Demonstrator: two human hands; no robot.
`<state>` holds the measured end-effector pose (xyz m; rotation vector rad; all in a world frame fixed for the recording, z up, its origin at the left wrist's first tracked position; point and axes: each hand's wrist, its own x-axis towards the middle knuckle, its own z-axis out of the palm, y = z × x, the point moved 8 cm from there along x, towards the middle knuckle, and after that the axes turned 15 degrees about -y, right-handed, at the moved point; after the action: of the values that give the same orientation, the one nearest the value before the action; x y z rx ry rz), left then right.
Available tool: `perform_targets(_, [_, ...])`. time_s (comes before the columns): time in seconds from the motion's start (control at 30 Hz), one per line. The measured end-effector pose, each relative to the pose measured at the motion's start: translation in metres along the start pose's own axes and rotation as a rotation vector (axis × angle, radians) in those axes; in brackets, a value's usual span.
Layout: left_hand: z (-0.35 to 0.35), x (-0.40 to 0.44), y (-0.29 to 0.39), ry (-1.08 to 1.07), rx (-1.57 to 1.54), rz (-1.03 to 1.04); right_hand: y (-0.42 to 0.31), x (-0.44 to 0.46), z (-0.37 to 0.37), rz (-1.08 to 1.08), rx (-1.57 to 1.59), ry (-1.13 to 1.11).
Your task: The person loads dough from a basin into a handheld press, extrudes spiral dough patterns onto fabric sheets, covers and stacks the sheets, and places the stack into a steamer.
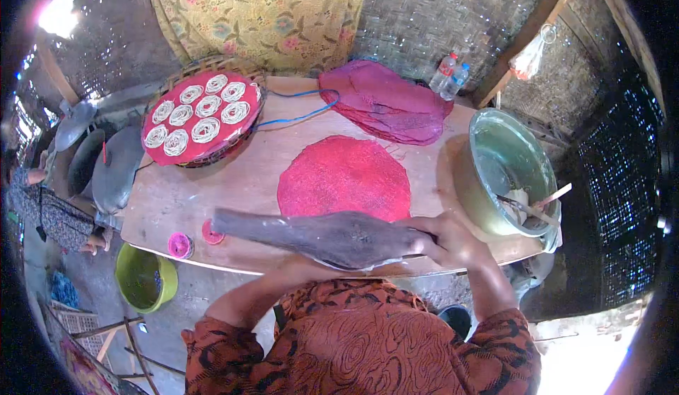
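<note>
A long dark grey tool (346, 238), apparently wooden, lies across my front; it bulges in the middle and narrows to a handle on the left. My right hand (453, 239) is closed around its right end. Under the bulge is my left hand (311, 268), whose fingers are hidden by the tool. Just beyond the tool lies a round pink woven mat (344, 179) on the wooden table (244, 207). A small pink-rimmed cup (180, 245) and a pink round piece (212, 232), partly behind the handle, are at the front left.
A pink mat bearing several white noodle-like coils (207, 106) rests on a basket (240, 137). Stacked magenta mats (385, 101) lie behind, near two plastic bottles (453, 78). A green basin (481, 183) with utensils stands right. Left are a green bucket (166, 285) and another person (60, 218).
</note>
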<state>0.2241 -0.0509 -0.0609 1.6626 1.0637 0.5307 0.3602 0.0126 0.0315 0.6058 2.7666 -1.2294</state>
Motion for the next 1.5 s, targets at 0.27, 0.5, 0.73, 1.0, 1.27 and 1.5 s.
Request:
perform_targets(0.27, [0.056, 0.021, -0.002, -0.296, -0.069, -0.003, 0.073, 0.043, 0.016, 0.009, 0.314, 0.048])
perform_targets(0.5, [0.035, 0.062, 0.059, -0.459, 0.187, 0.272, -0.152, -0.025, -0.018, -0.849, -0.457, 0.087])
perform_targets(0.73, [-0.001, 0.117, 0.146, -0.203, 0.75, 0.44, -0.077, -0.057, -0.154, -0.4, -0.004, 0.684])
perform_targets(1.0, [-0.067, 0.183, 0.19, 0.481, 0.828, 0.612, 0.11, -0.278, -0.299, -0.319, 0.625, 1.37])
perform_targets(1.27, [0.028, 0.311, 0.227, 0.322, -0.955, 1.042, 0.27, -0.297, -0.28, -0.89, 1.197, 1.723])
perform_targets(1.5, [-0.033, 0.31, 0.261, 0.674, -0.706, 1.212, 0.265, -0.246, -0.175, 0.535, -0.361, 0.202])
